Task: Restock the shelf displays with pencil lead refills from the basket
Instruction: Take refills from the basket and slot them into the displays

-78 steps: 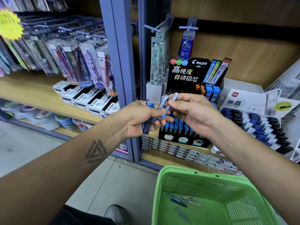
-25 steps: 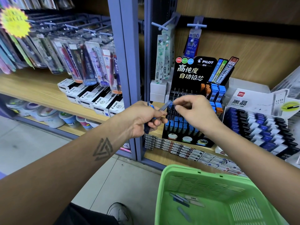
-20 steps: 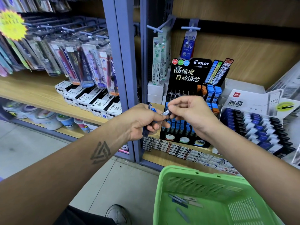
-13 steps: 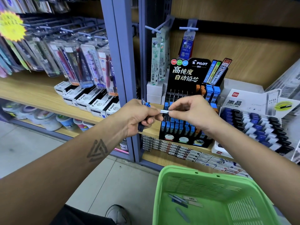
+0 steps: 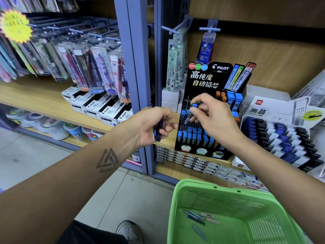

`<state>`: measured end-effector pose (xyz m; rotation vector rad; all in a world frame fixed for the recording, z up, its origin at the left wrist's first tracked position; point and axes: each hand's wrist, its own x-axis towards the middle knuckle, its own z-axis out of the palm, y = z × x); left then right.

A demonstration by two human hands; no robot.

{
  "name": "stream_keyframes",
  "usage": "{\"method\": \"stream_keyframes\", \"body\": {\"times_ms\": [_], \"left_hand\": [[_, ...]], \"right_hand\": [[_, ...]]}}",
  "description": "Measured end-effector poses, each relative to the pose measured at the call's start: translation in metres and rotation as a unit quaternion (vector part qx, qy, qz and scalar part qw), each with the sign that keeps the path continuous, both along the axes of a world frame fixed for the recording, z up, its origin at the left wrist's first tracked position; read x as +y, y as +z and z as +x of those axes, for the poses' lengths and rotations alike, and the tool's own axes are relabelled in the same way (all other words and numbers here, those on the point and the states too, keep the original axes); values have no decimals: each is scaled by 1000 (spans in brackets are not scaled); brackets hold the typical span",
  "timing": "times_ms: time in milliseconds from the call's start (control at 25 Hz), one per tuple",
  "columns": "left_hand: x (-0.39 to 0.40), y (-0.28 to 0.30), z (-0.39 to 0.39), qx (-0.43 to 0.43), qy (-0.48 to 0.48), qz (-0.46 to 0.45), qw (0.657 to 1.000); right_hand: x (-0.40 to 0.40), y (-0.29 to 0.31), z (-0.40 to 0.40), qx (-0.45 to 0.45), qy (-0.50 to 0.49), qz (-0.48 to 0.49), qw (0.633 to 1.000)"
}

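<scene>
Pinching a single lead refill case (image 5: pixel 191 111) between thumb and fingertips, the right hand (image 5: pixel 212 118) is holding it directly in front of the upper rows of the black Pilot display stand (image 5: pixel 202 81). The case is standing with its long axis near vertical and slightly tilted, its blue cap pointing up and its clear body pointing down toward the slots. Whether the lower end is touching a slot cannot be told, as the fingers are covering that area.

The left hand (image 5: pixel 154 125) is curling around a small bundle of refill cases (image 5: pixel 158 128), gripping them just left of the stand. The bundle is motion-blurred; its long axis is running roughly vertical, with a blue end showing at the lower left of the palm. The count in the bundle cannot be told.

The stand is sitting on the wooden shelf (image 5: pixel 168 138), with blue-capped cases filling its lower rows and orange and blue cases standing at its upper right. A second tiered display (image 5: pixel 284 136) of dark and blue cases is standing just right of it.

The green basket (image 5: pixel 218 191) is sitting below the shelf, near the viewer, with several loose refills (image 5: pixel 198 217) lying flat on its floor, their long axes running diagonally from upper left to lower right.
</scene>
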<state>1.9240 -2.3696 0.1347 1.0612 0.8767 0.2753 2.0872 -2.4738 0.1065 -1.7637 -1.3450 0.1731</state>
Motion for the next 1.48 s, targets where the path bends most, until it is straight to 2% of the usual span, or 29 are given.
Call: {"method": "stream_keyframes", "body": {"times_ms": [240,480,680,760,840,920,1000,1040,1160,1320,1480], "left_hand": [[6,-3,-4,6,-5,-62,998],[4,-2,-7,50,-29,-68,996],[5,-1,-8,21,-41,-102,994],[4,-2,-7,5,-42,-102,994],[5,-2,-7,-2,-57,-95,994],[4,-1,-7,3,-82,-78,994],[1,-1,-7,7,-98,-55,994],[-2,-2,-6,9,-109,-40,993],[-8,-1,-4,2,-136,-16,991],[-9,4,-7,-35,-148,-43,987],[-16,8,-4,-7,-161,-18,987]], "right_hand": [[3,-18,-1,-121,-11,-24,992],[4,-30,-4,-216,-3,-62,975],[5,-31,-9,-336,9,-142,931],[5,-29,-8,-355,17,-153,922],[6,-21,-12,-275,14,-108,955],[7,-4,-16,-71,-20,-56,996],[7,14,-22,128,-6,-57,990],[6,19,-25,173,13,-72,982],[5,22,-32,189,30,-93,977],[2,28,-19,210,21,-94,973],[-15,39,1,239,53,-104,964]]}}
